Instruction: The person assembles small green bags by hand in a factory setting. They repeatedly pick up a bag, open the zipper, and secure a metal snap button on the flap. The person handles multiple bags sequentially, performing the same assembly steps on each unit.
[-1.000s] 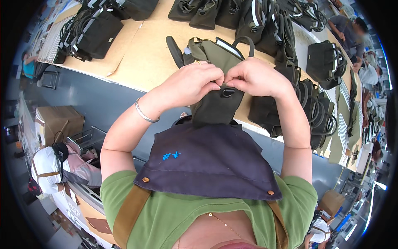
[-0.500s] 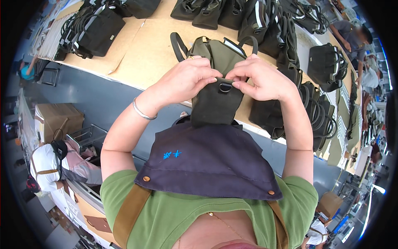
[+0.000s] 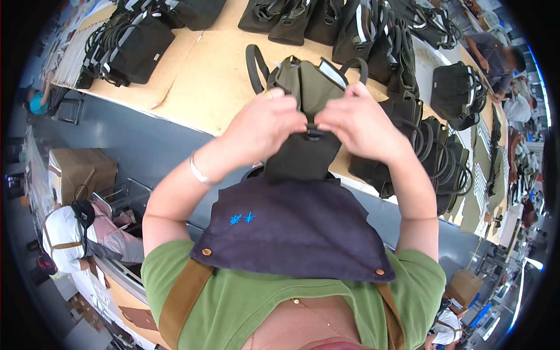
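Note:
Right in front of me, at the table's near edge, is a dark olive handbag (image 3: 302, 158) with two looped handles and a ring tab on its near side. Its lighter olive side panel (image 3: 319, 90) folds inward near the top. My left hand (image 3: 269, 121) pinches the bag's edge left of the ring, fingers closed. On the other side of the ring, my right hand (image 3: 357, 121) grips the same edge, its fingers closed and slightly smeared by motion. Both hands meet close together over the ring tab, partly hiding it.
Similar dark bags stand in a row (image 3: 356, 29) at the far side of the tan table (image 3: 204, 76). More lie at the far left (image 3: 137, 49) and beside my right forearm (image 3: 437, 151). A cardboard box (image 3: 84, 172) is on the left; other people work at both sides.
Both hands have come down slightly toward me with the bag's edge. The bag's upper part has tilted, and the ring tab is now more covered by my fingers.

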### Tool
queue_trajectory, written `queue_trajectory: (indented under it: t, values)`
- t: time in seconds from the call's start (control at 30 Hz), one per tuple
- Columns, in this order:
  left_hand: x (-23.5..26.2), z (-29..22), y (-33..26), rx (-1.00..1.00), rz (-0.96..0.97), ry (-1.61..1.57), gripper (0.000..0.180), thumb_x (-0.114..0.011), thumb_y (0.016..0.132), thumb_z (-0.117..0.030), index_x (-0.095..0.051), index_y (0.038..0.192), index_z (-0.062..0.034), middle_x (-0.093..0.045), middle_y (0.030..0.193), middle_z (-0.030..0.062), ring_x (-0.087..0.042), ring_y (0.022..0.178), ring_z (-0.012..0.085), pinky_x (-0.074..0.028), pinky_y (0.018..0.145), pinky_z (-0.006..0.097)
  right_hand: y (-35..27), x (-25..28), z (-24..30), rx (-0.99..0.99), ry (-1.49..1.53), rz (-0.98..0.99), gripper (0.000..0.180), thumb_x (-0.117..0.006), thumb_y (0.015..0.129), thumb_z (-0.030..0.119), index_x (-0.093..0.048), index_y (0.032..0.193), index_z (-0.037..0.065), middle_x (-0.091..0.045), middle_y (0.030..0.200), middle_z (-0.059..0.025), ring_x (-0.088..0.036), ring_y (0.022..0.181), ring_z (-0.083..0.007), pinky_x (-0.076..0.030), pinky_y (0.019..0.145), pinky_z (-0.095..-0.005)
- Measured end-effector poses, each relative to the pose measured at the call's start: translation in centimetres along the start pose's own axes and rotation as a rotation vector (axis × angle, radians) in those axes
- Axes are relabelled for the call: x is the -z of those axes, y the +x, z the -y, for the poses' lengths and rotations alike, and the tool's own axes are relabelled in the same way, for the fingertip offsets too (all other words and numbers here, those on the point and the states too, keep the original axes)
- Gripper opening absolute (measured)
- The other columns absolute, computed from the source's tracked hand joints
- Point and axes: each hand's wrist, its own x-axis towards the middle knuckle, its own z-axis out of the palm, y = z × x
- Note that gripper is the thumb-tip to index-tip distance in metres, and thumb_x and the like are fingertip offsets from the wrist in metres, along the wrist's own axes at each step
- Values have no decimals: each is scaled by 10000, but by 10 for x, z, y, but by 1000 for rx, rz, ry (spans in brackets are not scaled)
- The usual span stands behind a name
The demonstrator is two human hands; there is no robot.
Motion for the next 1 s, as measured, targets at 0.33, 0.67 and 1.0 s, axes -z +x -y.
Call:
queue_trajectory:
  t: [0.33, 0.67, 1.0]
  values:
    - [-59, 22, -60, -34, -212, 94, 243, -723, 800, -131, -697, 1041, -133, -597, 937, 20, -546, 921, 168, -418, 799, 303, -51, -96, -16, -416, 61, -572, 259, -738, 781, 148, -681, 1034, 147, -555, 1063, -47, -544, 1040, -234, -393, 947, -383]
    - [-98, 5, -39, 355, -154, -172, 366, -612, 846, -72, -563, 1184, 59, -534, 1176, 183, -509, 1086, 328, -422, 937, 413, 17, -92, -16, -683, 303, -331, 274, -676, 748, 169, -681, 1016, 112, -572, 1172, -162, -581, 1056, -327, -467, 864, -472]
    - [-15, 76, -26, 693, 27, 75, 384, -703, 842, -151, -591, 1197, -53, -631, 1142, 125, -583, 1060, 260, -435, 929, 401, 30, -69, -45, -135, 230, -537, 184, -606, 627, -9, -663, 689, 155, -646, 1134, -1, -555, 1112, -207, -284, 997, -442]
